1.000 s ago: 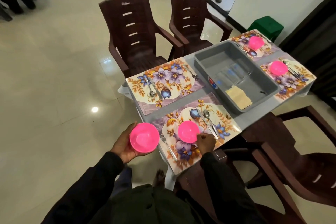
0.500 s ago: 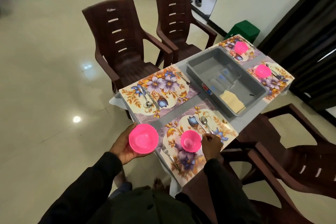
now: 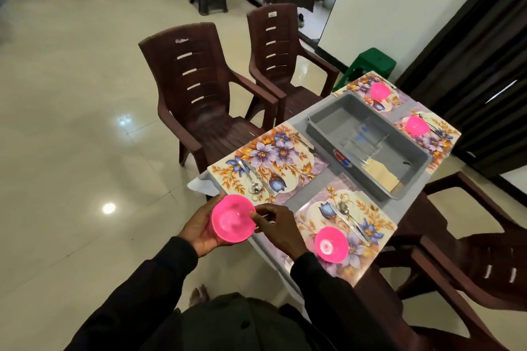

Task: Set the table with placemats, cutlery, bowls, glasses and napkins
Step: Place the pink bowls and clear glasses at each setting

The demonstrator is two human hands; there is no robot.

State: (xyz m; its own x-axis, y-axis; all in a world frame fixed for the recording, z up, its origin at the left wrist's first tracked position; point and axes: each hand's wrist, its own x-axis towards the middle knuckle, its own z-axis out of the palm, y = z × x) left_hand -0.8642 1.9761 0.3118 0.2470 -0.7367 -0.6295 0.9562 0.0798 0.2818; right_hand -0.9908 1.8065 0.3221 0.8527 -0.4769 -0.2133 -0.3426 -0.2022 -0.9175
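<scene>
A pink bowl (image 3: 233, 218) is held up in the air at the near left. A second bowl (image 3: 330, 243) sits upright on the near right flowery mat (image 3: 355, 205).

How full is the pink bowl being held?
Empty: the bowl shows only bare pink inside, its open side toward the camera. The left hand cups it; the right hand pinches its rim.
</scene>
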